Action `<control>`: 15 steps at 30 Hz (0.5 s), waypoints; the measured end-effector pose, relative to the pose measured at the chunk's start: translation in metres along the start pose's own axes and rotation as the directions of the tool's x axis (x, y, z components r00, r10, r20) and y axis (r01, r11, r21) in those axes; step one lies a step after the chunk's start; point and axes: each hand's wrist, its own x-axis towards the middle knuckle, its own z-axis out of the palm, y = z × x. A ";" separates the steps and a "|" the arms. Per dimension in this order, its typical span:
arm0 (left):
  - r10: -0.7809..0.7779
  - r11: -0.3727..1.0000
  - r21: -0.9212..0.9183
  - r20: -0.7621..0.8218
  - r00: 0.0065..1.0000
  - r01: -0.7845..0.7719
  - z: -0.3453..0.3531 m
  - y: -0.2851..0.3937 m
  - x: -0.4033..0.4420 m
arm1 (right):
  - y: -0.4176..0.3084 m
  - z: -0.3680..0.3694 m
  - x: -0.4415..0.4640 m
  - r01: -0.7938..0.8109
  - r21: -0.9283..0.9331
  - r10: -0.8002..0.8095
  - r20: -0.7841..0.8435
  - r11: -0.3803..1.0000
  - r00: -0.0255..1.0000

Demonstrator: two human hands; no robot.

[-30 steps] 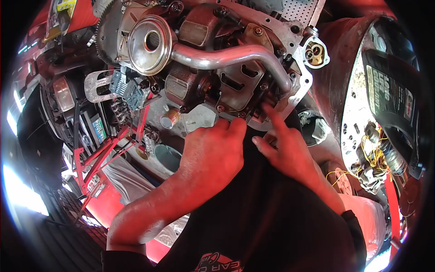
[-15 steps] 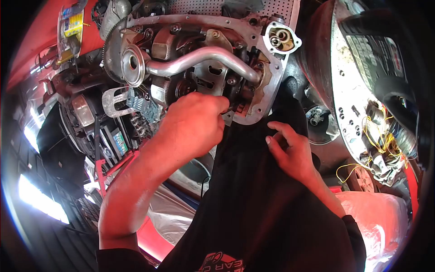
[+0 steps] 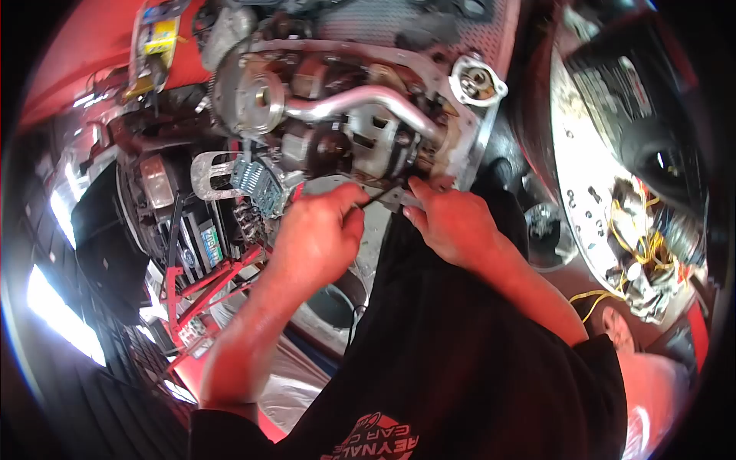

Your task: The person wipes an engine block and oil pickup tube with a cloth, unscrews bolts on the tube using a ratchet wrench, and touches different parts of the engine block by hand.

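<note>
An engine block (image 3: 460, 146) lies before me with its underside exposed. A silvery curved oil pickup tube (image 3: 360, 100) crosses it, ending at the round pickup (image 3: 264, 106) on the left. My left hand (image 3: 322, 226) is closed at the block's near edge, on a thin dark rod (image 3: 377, 196) that points towards the right hand. My right hand (image 3: 452, 218) is bent over the lower right corner of the block, thumb and fingers pressed together by the rod's far end. What those fingertips pinch is hidden and blurred.
A bit set in an open grey case (image 3: 257, 184) sits left of the block. Further left stand a red metal stand (image 3: 218, 280) and a car front with a licence plate (image 3: 210, 244). Yellow wire (image 3: 652, 249) and a white perforated panel (image 3: 579, 153) are at right.
My right hand has moved up and left from beside my lap to the block's edge. The left hand has shifted slightly down, and the thin rod now shows. The whole view has tilted slightly.
</note>
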 end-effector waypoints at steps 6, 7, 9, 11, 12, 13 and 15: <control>-0.242 0.903 -0.387 -0.096 0.966 0.188 0.045 -0.063 -0.077 | 0.007 0.005 0.006 0.034 0.006 -0.034 -0.030 0.999 0.999; -0.257 0.895 -0.406 -0.132 0.957 0.184 0.064 -0.081 -0.085 | 0.005 0.006 0.008 0.021 0.108 -0.012 -0.091 0.994 0.996; -0.380 0.716 -0.671 -0.143 0.914 0.193 0.110 -0.125 -0.096 | -0.010 0.007 0.013 0.001 -0.026 -0.005 -0.151 1.000 0.988; -0.428 0.619 -0.752 -0.082 0.900 0.226 0.145 -0.169 -0.102 | -0.024 0.006 0.019 -0.053 -0.155 0.017 -0.229 0.987 0.973; -0.462 0.523 -0.807 0.000 0.887 0.273 0.164 -0.191 -0.102 | -0.033 0.004 0.022 -0.156 -0.188 0.112 -0.229 0.970 0.967; -0.454 0.515 -0.819 -0.009 0.891 0.255 0.185 -0.216 -0.102 | -0.040 0.004 0.027 -0.260 -0.217 0.208 -0.233 0.941 0.950; -0.481 0.561 -0.764 0.012 0.876 0.319 0.225 -0.272 -0.102 | -0.037 0.011 0.030 -0.265 -0.242 0.187 -0.301 0.933 0.935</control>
